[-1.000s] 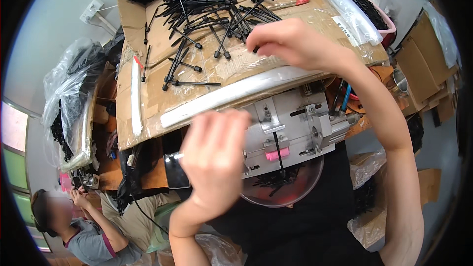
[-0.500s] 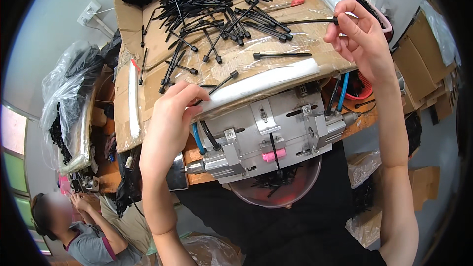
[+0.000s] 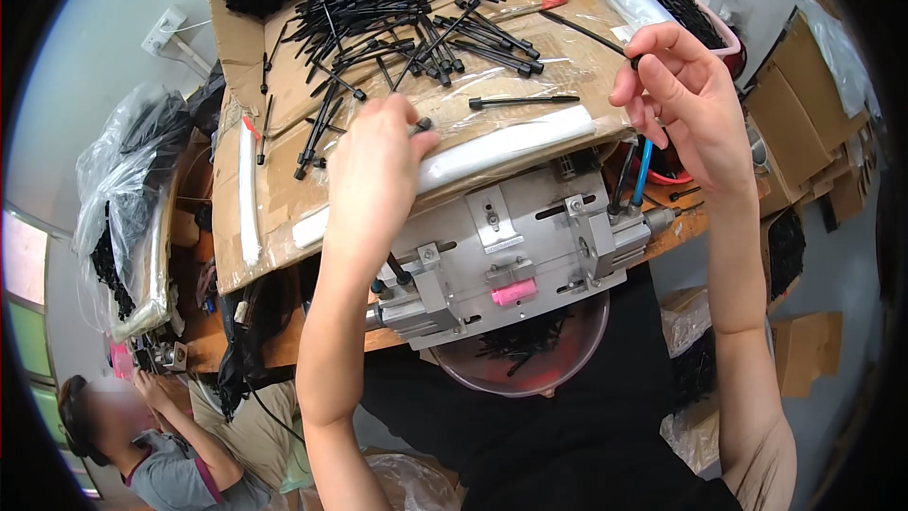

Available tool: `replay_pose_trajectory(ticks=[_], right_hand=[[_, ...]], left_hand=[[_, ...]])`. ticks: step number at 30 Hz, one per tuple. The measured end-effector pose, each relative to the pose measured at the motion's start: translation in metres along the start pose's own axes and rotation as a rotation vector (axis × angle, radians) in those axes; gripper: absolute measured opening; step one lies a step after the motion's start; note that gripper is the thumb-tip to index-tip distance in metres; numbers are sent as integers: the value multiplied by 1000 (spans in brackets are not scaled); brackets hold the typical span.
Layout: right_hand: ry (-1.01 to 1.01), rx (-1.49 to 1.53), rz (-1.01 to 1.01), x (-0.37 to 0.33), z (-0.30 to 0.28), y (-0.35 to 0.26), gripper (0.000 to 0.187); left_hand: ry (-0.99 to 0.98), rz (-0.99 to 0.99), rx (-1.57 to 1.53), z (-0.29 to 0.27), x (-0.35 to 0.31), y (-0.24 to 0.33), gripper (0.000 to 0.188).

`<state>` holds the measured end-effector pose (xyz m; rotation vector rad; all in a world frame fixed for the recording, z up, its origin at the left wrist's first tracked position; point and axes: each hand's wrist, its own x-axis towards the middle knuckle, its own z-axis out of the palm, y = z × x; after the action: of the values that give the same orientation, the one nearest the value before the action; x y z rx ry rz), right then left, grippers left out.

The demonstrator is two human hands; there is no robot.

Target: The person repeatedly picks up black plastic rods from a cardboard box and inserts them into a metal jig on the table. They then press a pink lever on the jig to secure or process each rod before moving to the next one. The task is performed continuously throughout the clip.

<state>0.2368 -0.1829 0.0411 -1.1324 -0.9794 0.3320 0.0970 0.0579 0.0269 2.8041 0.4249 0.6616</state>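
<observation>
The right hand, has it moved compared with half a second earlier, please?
Yes. The right hand, pinching a thin black rod, has come down along the cardboard tray's right edge, nearer the grey metal fixture below the tray.

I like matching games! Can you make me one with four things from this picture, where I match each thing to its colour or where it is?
Things:
1. right hand
2. left hand
3. round bowl
4. little block on the metal machine

Matches:
A. pink
B. see-through, low down under the machine, with black pieces in it
C. up by the right edge of the cardboard tray, pinching a thin black rod
D. in the middle, on the tray's front edge, fingertips on a short black stick

Pairs: 1-C, 2-D, 3-B, 4-A
</observation>
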Motion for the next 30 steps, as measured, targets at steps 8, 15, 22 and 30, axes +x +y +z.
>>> replay_pose_trajectory(ticks=[8, 15, 22, 30], right_hand=[[52, 9, -20, -10, 6, -5, 18], [118, 57, -53, -33, 5, -5, 18], [169, 137, 16, -51, 7, 2, 21], [242, 47, -16, -72, 12, 2, 17]], left_hand=[[-65, 119, -221, -2, -9, 13, 15], [269, 21, -128, -5, -120, 50, 21], [75, -21, -223, 58, -210, 80, 59], [-73, 15, -149, 67, -200, 81, 68]])
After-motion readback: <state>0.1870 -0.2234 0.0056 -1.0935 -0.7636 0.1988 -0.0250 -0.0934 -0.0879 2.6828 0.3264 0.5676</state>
